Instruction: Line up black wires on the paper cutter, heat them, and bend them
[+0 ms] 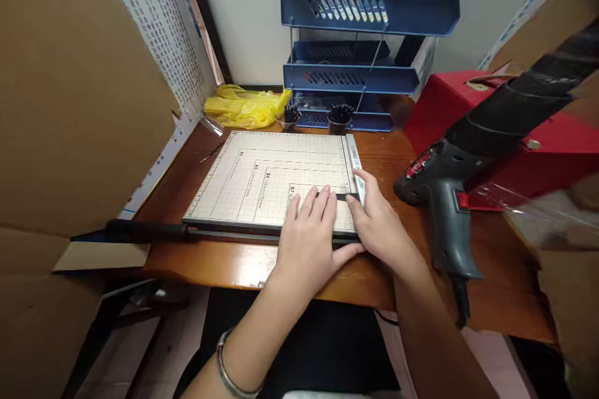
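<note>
A paper cutter board with printed grid lines lies on the wooden table, its black handle pointing left along the near edge. Thin black strips lie across the board near its right end. My left hand rests palm down on the board, fingertips over the left end of the strips, thumb stretched out. My right hand is at the board's right edge, its thumb and forefinger around the right end of the strips.
Two small cups of black bristly pieces stand behind the board, near a yellow plastic bag and a blue tiered rack. At the right, a heat gun hangs before a red box. Cardboard rises at the left.
</note>
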`<state>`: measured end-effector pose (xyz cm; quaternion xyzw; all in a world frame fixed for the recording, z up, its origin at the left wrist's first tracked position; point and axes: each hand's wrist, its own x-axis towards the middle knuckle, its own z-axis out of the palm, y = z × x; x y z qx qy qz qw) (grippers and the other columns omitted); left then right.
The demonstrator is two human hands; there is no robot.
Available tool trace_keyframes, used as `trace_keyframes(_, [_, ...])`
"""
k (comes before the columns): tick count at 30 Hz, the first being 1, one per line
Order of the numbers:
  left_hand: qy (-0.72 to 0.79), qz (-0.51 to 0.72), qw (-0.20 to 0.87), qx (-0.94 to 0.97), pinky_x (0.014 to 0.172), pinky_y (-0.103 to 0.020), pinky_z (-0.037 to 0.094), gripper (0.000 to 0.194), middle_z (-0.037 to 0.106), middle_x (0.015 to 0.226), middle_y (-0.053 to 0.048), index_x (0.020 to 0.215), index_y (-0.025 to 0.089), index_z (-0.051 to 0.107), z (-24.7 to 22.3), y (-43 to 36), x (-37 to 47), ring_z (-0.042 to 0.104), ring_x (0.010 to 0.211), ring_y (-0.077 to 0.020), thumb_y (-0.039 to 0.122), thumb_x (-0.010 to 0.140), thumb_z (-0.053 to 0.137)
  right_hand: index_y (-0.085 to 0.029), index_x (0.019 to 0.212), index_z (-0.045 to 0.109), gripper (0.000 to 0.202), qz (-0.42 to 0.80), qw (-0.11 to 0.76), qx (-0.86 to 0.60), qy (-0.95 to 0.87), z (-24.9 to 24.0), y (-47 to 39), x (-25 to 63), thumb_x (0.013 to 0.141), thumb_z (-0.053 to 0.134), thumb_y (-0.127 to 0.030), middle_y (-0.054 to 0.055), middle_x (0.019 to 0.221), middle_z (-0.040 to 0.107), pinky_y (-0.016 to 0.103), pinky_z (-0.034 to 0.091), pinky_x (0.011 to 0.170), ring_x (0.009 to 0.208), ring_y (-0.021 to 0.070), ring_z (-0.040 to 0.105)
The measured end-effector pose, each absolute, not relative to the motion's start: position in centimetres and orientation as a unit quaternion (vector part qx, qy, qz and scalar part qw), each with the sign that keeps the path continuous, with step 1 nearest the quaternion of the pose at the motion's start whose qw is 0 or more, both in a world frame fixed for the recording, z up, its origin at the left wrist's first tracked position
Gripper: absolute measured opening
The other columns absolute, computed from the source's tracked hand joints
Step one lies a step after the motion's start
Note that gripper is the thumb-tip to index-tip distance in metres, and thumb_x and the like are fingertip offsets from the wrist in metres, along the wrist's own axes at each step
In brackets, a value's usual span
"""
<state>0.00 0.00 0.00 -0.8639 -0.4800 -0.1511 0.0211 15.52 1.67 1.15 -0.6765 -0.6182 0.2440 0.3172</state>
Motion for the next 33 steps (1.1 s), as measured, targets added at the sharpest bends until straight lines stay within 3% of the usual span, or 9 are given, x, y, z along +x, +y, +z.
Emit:
trace_keyframes(9, [-0.477,-0.18,0.026,-0.86,0.122,-0.054,0.032,0.086,0.046,0.158,-0.013,0.148,0.008,0.048,-0.01,0.03,0.14,0.042,0.147,-0.0328,0.075,0.093,0.046,-0.021,0.156,0.026,0.075,0.276,0.335,-0.675,-0.597,1.1,1.63,15.96,0.088,0.053,-0.037,0.015,0.156,0.048,0.058,0.039,0.113,0.139,0.0377,0.05])
trace_keyframes(33, [-0.476,-0.176,0.017,-0.861,0.122,-0.055,0.031,0.086,0.044,0.16,-0.015,0.15,0.007,0.046,-0.09,0.01,0.11,0.04,0.149,-0.0339,0.073,0.094,0.048,-0.022,0.155,0.03,0.065,0.263,0.353,-0.664,-0.605,0.79,1.74,15.79,0.092,0.046,-0.029,0.012,0.161,0.041,0.053,0.032,0.12,0.148,0.0289,0.04])
